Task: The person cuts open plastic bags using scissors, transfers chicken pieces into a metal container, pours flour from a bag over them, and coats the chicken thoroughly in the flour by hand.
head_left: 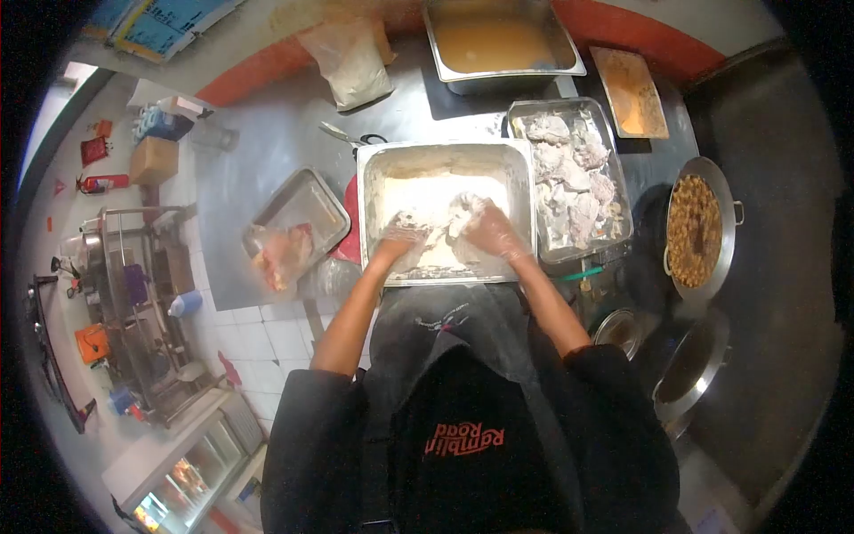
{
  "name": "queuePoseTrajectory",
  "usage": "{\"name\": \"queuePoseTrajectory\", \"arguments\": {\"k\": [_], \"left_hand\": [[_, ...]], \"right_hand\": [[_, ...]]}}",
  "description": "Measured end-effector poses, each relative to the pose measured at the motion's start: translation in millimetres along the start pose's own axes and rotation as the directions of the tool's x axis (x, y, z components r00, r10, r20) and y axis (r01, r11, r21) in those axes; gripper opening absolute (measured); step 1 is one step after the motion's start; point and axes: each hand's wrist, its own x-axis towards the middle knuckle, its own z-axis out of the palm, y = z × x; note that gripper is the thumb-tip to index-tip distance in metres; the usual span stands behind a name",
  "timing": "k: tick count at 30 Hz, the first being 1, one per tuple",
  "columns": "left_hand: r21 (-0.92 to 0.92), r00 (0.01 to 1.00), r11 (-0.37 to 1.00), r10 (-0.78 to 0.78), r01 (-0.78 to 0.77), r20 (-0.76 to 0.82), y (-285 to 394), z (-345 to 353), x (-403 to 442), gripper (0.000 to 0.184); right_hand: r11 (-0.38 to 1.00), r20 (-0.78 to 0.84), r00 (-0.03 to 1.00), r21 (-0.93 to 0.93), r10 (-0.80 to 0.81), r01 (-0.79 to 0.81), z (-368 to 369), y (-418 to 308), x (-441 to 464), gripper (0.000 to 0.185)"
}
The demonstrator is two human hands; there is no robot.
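Note:
Both my hands, in clear gloves, are down inside a deep metal pan (366, 191) of white flour (436, 189). My right hand (494, 231) is curled over a flour-coated lump (466, 210) that looks like a piece of chicken. Across from it, my left hand (402, 233) reaches into the flour near the pan's left side, its fingertips caked in white and partly buried. To the right, a metal tray (559, 254) holds several flour-coated chicken pieces (578, 182).
On the left, a shallow tray (322, 200) has a plastic bag of raw meat (283, 254) at its edge. Behind are tongs (340, 134), a flour bag (354, 76) and a pan of orange-brown liquid (503, 44). A wok of browned food (696, 230) stands far right.

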Motion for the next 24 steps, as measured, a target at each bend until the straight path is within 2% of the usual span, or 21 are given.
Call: {"name": "queuePoseTrajectory", "arguments": {"k": [1,2,3,4,5,6,7,8,9,10,11,13,14,15,16,17,19,23,24], "left_hand": [[0.077,0.996,0.996,0.052,-0.047,-0.066,1.0,-15.8,-2.6,0.033],[-0.082,0.997,0.997,-0.007,0.000,-0.079,-4.8,-16.3,-0.2,0.032],[-0.241,0.994,0.970,-0.065,0.042,-0.091,-10.3,-16.9,2.0,0.031],[-0.241,0.994,0.970,-0.063,0.039,-0.093,-13.3,-18.4,8.6,0.031],[-0.158,0.977,0.987,-0.018,-0.016,-0.215,-14.8,-18.6,15.6,0.032],[-0.064,0.969,0.996,0.042,-0.060,-0.245,-21.3,-19.3,23.7,0.034],[0.033,0.956,0.995,0.103,-0.097,-0.275,-27.1,-21.2,31.5,0.037],[0.034,0.956,0.995,0.104,-0.098,-0.275,-25.4,-21.8,33.5,0.037],[0.038,0.904,0.995,0.104,-0.097,-0.416,-22.7,-21.9,36.4,0.037],[0.041,0.833,0.994,0.103,-0.097,-0.544,-21.2,-22.1,37.1,0.039],[0.045,0.833,0.994,0.107,-0.098,-0.543,-21.0,-29.7,34.5,0.039],[0.145,0.958,0.987,0.099,-0.062,-0.269,-18.0,-47.1,24.6,0.037],[0.143,0.960,0.988,0.100,-0.064,-0.263,-16.4,-39.2,26.1,0.037],[0.158,0.947,0.987,0.032,0.020,-0.319,-12.4,-32.8,33.3,0.034],[0.168,0.925,0.980,-0.034,0.105,-0.378,-10.8,-28.9,40.8,0.031],[0.168,0.925,0.980,-0.033,0.104,-0.379,-5.4,-35.2,39.8,0.031],[0.022,0.937,0.993,-0.100,0.114,-0.334,13.8,-53.0,25.3,0.027],[-0.003,0.906,1.000,-0.014,0.014,-0.423,27.1,-65.6,23.9,0.027],[0.041,0.904,0.998,-0.021,0.042,-0.426,27.0,-67.5,25.8,0.027]], "right_hand": [[0.994,0.013,0.995,0.049,0.101,-0.102,-9.0,0.1,3.8,0.048],[0.974,0.037,0.978,0.097,0.204,-0.206,-16.9,-8.5,1.7,0.045],[0.964,-0.025,0.964,0.034,0.263,-0.262,-33.2,-35.0,-5.6,0.041],[0.964,-0.027,0.964,0.031,0.263,-0.262,-32.0,-31.4,-4.3,0.041],[0.967,-0.051,0.992,-0.223,0.112,-0.121,-32.3,-26.6,-1.9,0.040],[0.884,-0.037,0.998,-0.467,-0.047,0.024,-35.3,-21.9,1.8,0.039],[0.882,-0.039,0.998,-0.471,-0.051,0.026,-37.3,-17.0,3.0,0.039],[0.945,-0.121,0.992,-0.327,-0.024,-0.017,-38.0,-16.0,1.6,0.040],[0.984,-0.199,0.980,-0.171,0.017,-0.051,-38.9,-14.7,0.5,0.041],[0.985,-0.202,0.979,-0.166,0.021,-0.055,-42.0,-12.2,-2.2,0.041],[0.961,-0.120,0.991,-0.275,-0.062,0.027,-48.4,-11.6,-3.8,0.044],[0.922,-0.028,0.991,-0.371,-0.133,0.113,-51.4,-11.8,-4.0,0.046],[0.988,-0.127,0.985,-0.114,-0.117,0.102,-51.5,-12.8,-4.6,0.049],[0.983,-0.220,0.972,0.146,-0.080,0.114,-54.8,-14.1,-1.9,0.051],[0.983,-0.221,0.972,0.142,-0.083,0.117,-59.4,-15.5,2.7,0.051],[0.961,-0.190,0.981,0.264,-0.033,0.084,-62.7,-21.4,5.6,0.049],[0.922,-0.151,0.988,0.386,0.025,0.036,-58.0,-22.1,5.0,0.046],[0.949,-0.159,0.987,0.303,-0.037,0.084,-47.8,-1.4,20.1,0.028],[0.968,-0.252,0.939,0.032,-0.235,0.251,-50.8,-5.6,15.3,0.024]]}}
